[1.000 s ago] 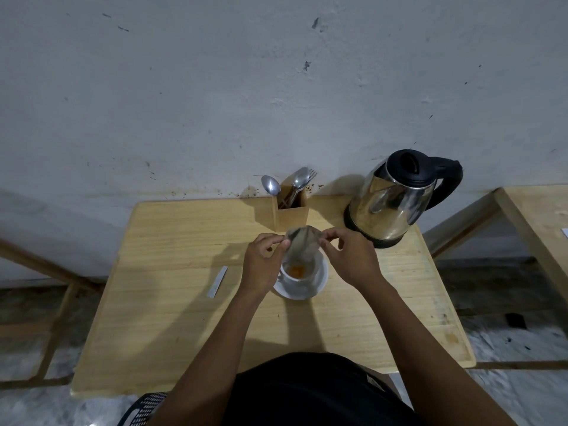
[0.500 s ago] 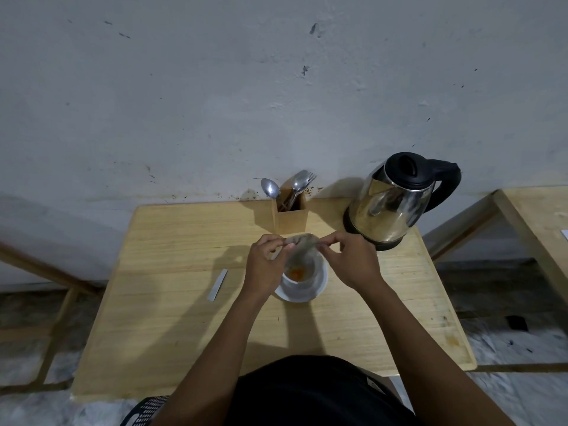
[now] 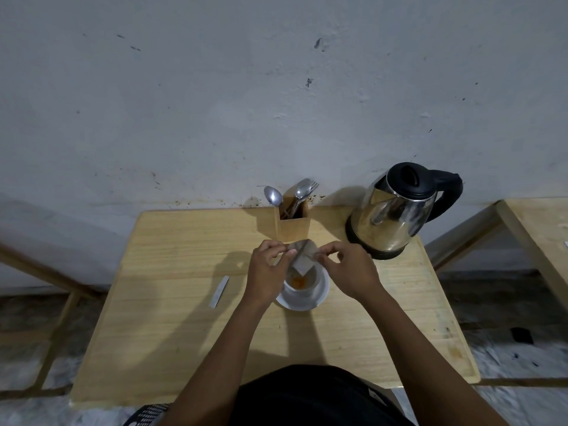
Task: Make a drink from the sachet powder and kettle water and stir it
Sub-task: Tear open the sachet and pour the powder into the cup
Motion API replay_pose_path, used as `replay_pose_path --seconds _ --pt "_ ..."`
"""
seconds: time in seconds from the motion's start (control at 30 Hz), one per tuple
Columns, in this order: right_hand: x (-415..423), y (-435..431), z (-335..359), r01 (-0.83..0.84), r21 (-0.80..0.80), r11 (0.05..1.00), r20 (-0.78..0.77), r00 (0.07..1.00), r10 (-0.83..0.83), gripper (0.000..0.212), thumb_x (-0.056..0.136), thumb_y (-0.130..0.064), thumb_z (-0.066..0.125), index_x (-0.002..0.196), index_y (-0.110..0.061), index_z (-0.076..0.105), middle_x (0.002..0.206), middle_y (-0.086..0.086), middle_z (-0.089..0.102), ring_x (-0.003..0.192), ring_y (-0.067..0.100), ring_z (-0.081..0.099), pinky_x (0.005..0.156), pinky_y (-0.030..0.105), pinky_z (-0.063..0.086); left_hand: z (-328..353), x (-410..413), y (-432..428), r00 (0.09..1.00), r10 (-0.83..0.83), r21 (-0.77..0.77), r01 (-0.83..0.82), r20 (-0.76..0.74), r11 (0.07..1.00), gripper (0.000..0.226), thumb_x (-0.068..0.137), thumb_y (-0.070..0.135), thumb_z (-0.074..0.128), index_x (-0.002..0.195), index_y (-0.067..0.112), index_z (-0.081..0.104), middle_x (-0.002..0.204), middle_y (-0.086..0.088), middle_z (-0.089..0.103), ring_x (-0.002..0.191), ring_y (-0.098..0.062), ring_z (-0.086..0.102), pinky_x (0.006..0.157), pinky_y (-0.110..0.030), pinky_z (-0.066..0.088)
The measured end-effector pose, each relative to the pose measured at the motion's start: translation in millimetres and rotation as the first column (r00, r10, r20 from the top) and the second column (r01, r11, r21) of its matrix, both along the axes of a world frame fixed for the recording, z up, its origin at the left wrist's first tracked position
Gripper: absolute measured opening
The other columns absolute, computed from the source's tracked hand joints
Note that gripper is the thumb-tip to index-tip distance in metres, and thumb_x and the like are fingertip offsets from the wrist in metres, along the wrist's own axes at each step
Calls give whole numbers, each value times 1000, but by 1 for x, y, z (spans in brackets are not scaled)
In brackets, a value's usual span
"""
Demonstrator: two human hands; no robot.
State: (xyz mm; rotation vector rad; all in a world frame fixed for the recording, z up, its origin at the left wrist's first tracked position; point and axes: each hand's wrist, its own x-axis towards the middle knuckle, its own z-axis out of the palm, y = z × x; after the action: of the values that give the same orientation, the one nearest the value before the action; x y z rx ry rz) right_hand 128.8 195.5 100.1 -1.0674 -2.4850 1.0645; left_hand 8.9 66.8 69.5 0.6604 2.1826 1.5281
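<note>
A grey sachet hangs tilted over a white cup, open corner pointing down. My left hand pinches its left edge and my right hand pinches its right edge. Orange powder lies in the bottom of the cup. The cup stands on a white saucer on the wooden table. A steel kettle with a black lid and handle stands at the table's back right, apart from my hands.
A wooden cutlery holder with spoons and a fork stands against the wall behind the cup. A torn sachet strip lies left of the saucer. A second wooden table is at the right edge.
The sachet went from hanging upright to folded flat, and now hangs tilted over the cup again. Both hands stayed over the cup, shifting only slightly.
</note>
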Motion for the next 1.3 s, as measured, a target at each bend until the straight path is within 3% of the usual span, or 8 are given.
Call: replay_pose_path --seconds 0.3,0.47,0.63,0.7,0.77,0.87,1.1,1.3 --pt "13 -7 -6 72 136 988 -154 987 -50 3 87 -27 70 88 -27 73 71 -24 59 70 -16 51 59 16 32 11 -2 -6 973 83 -26 -80 214 996 27 93 43 52 109 24 63 115 0 58 90 -1 55 65 -11 43" --pt "24 -23 -24 61 356 933 -284 958 45 10 82 -16 75 87 -24 72 85 -14 67 70 -2 51 66 34 44 23 -15 -18 862 82 -190 16 501 982 61 86 67 44 87 13 72 78 0 68 66 -14 54 61 -29 40" --pt "27 -32 -36 -62 516 855 -323 910 261 12 84 -16 68 93 -19 74 92 -4 67 84 10 60 66 30 42 18 -16 -25 805 -118 -41 174 582 984 28 83 41 67 83 13 72 70 -1 61 60 -14 52 58 -26 37" --pt "27 -33 -35 -102 375 922 -287 933 219 23 89 -12 63 106 -27 68 101 -9 61 88 2 58 68 21 45 18 -17 -27 838 -116 -46 166 534 985 27 84 38 67 82 11 74 67 2 60 56 -10 53 57 -25 39" --pt "25 -35 -26 -77 -35 996 -291 955 64 31 95 -13 57 115 -36 56 106 -16 58 89 -1 58 70 14 45 16 -18 -29 865 -110 -76 169 490 983 32 85 39 66 83 8 74 68 2 62 55 -7 54 58 -24 41" --pt "13 -32 -19 -66 -568 820 -287 950 -123 19 97 -15 54 111 -24 62 96 -6 68 82 8 64 70 23 48 14 -17 -34 891 -141 -94 200 432 975 54 79 50 67 87 -3 65 75 -6 54 67 -16 47 63 -29 37" --pt "-8 -39 -27 -193 -382 904 -246 964 102 10 93 -15 63 94 -9 70 85 3 73 74 1 66 65 12 48 12 -16 -41 893 -145 -42 180 427 983 22 88 28 65 84 7 73 57 14 58 47 4 46 47 -8 35" --pt "-9 -37 -37 -86 -320 943 -193 981 24 13 93 -27 63 104 -27 70 95 -12 72 87 -1 66 73 13 49 -13 -32 -68 914 160 -190 -94 373 977 31 85 26 67 57 17 58 52 4 45 46 -7 35 50 -26 29"
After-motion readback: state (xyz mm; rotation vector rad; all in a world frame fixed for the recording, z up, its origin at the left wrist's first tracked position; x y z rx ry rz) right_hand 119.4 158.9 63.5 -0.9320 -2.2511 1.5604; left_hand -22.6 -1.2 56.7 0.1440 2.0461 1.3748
